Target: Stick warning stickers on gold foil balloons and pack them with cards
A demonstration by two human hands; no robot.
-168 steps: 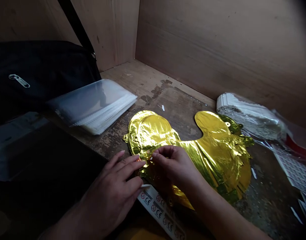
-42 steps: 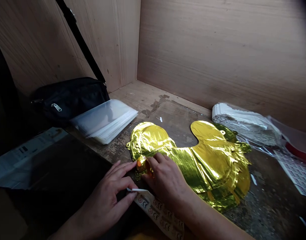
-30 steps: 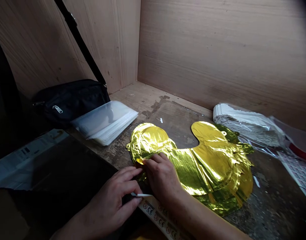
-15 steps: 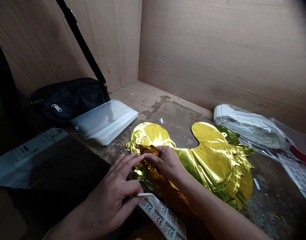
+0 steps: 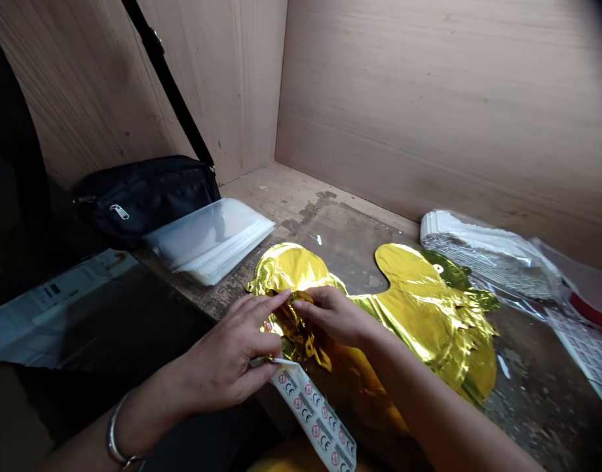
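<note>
Shiny gold foil balloons [image 5: 423, 314] lie flat in a loose pile on the worn table, with rounded lobes at both ends. My right hand [image 5: 336, 316] has its thumb and fingers closed on a crumpled, folded part of the foil at the left of the pile. Between thumb and curled fingers, my left hand [image 5: 234, 351] grips a strip of stickers [image 5: 315, 416] printed with CE marks and red warning circles. The left index finger stretches out to the same foil, close to the right fingertips. Its exact contact there is hard to see.
To the left stands a black bag [image 5: 150, 193] with a strap, and clear plastic sleeves [image 5: 217, 239] lie before it. A printed plastic packet [image 5: 59, 301] is at far left. Wrapped white strips [image 5: 487, 252] and another sticker sheet [image 5: 583, 347] lie at right. Wooden panels [image 5: 428, 98] rise behind.
Both hands have shifted slightly on the foil, and the left wrist with a bangle has come into view. The sticker strip moved a little up and left with the left hand.
</note>
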